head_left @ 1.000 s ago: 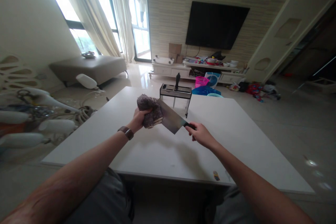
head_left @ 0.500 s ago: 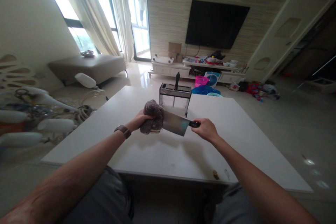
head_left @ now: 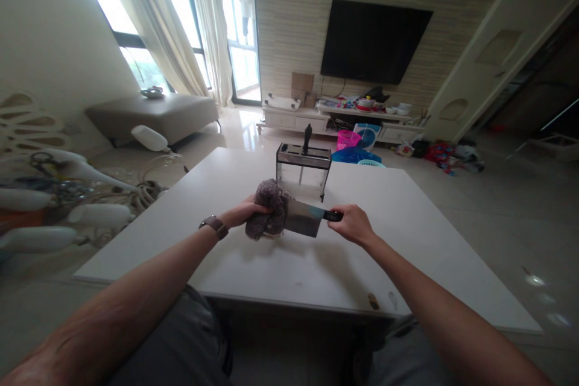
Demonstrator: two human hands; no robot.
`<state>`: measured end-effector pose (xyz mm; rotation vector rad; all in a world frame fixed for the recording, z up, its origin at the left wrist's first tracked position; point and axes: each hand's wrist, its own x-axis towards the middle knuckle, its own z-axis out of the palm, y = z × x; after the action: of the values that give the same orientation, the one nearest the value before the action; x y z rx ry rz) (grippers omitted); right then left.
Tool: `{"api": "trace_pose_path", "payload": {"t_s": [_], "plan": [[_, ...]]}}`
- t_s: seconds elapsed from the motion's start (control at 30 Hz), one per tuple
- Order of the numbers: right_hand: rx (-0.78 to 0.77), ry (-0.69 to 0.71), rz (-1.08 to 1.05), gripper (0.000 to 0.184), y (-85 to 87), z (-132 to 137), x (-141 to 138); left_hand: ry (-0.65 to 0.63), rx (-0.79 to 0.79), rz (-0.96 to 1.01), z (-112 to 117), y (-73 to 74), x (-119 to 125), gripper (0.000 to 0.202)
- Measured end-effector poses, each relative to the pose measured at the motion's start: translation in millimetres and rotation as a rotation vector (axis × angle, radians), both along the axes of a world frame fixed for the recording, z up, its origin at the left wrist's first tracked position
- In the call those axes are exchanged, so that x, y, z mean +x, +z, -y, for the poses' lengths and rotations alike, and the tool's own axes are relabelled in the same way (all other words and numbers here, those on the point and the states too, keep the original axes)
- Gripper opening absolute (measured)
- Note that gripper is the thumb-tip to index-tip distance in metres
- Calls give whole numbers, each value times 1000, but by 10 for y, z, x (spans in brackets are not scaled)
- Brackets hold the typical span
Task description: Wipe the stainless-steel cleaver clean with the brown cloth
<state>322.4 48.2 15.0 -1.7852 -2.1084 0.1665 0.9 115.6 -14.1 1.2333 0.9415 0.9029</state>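
Shaggy cloth (head_left: 268, 217) farther along rectangular cleaver (head_left: 304, 219)

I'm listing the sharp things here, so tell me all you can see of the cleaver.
The cleaver has a broad, flat, grey blade, metallic-looking with a bluish sheen, and a black handle. It is held above the table, blade pointing left and handle right. The right hand grips the handle; the cloth in the left hand covers the blade's far end.

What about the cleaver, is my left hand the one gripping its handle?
No, your right hand grips the handle, while your left hand holds the cloth at the blade.
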Motion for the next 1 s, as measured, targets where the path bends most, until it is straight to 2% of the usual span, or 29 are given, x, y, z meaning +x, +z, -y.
{"api": "trace_pose_path", "payload": {"t_s": [0.17,0.47,1.0], "plan": [[-11,9,6,17,-15,11,-31,47,73,-46,8,19,41,51],[-10,12,27,17,-49,-10,-4,41,229,-128,-48,-22,42,47],[-24,33,36,17,-58,-2,14,55,225,-115,-42,-40,47,51]]}}
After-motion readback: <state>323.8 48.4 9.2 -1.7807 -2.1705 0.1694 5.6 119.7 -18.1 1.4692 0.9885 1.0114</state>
